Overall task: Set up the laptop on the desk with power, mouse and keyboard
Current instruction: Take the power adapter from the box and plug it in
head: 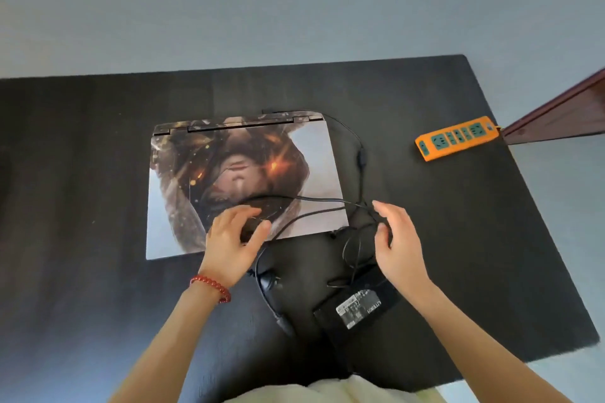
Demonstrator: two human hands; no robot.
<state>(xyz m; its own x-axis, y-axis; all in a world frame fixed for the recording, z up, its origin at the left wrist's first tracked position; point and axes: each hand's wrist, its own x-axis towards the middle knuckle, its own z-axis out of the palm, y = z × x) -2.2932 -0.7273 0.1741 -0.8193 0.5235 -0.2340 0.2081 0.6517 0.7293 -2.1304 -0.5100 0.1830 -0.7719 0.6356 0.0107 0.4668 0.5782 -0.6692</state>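
A closed laptop (242, 173) with a picture printed on its lid lies flat in the middle of the black desk (82, 173). Black cables (314, 201) run across the lid and loop off its right side. A black power adapter brick (358, 304) with a white label lies near the desk's front edge. My left hand (229, 242), with a red bead bracelet at the wrist, is cupped over a dark object at the lid's front edge. My right hand (397, 245) hovers, fingers apart, beside the cable loops to the right of the laptop.
An orange power strip (458, 137) with green sockets lies at the desk's far right. A reddish-brown wooden edge (556, 111) juts in beyond it. A dark rounded piece on a cord (266, 283) lies between my forearms. A pale wall stands behind the desk.
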